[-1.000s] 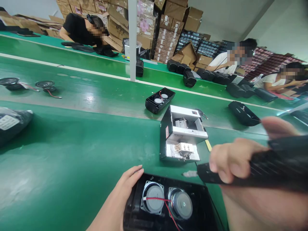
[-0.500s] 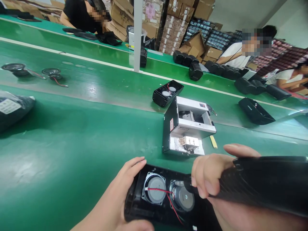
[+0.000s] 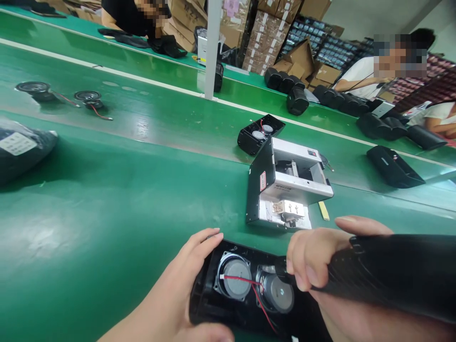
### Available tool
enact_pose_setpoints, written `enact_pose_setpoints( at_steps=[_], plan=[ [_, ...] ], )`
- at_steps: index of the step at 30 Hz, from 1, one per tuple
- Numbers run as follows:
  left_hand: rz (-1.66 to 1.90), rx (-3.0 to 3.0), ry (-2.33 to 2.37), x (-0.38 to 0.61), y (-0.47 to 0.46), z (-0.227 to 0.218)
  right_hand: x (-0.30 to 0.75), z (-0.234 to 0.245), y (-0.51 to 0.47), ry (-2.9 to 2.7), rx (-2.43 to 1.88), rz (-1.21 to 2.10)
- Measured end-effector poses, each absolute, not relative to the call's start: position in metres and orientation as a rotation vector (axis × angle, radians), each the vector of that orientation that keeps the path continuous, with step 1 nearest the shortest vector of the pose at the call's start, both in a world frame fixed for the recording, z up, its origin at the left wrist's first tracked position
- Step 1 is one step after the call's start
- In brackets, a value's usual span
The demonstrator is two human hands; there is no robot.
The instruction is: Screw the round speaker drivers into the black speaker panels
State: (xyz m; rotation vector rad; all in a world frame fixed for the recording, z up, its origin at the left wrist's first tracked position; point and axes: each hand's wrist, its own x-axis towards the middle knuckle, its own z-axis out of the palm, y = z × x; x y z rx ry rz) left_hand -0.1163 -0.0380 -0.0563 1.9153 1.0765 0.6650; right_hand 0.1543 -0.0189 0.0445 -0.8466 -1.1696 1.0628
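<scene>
A black speaker housing [image 3: 213,311] lies with its hollow side up at the bottom of the view. Two round speaker drivers, a left one [image 3: 238,279] and a right one [image 3: 280,292], sit inside it, and a red wire [image 3: 261,305] runs across them. My left hand [image 3: 185,287] grips the housing's left end, fingers over the far edge and thumb at the near side. In my right hand [image 3: 313,259] is a black electric screwdriver [image 3: 399,273], its front end at the right driver's upper edge. My fingers hide the tip.
Beyond the housing stands a silver-and-black screw feeder machine [image 3: 263,190], with a yellow strip [image 3: 324,211] beside it. Another housing [image 3: 258,135] and loose drivers [image 3: 88,99] lie on the green conveyor. A dark plastic bag [image 3: 28,156] is at left. Several people work across the line.
The whole scene has shifted slightly right in the picture as the head camera moved. Both hands keep their hold, and the screwdriver stays at the right driver's upper edge.
</scene>
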Motion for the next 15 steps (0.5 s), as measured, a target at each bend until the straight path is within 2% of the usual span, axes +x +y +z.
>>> enact_pose_setpoints(
  at_steps=[10, 15],
  plan=[
    [0.761, 1.926, 1.048, -0.110, -0.037, -0.061, 0.159, 0.031, -0.037, -1.438, -0.767, 1.082],
    [0.770, 1.927, 1.056, -0.109, -0.038, -0.063, 0.154, 0.034, -0.033, -1.412, -0.947, 1.100]
  ],
)
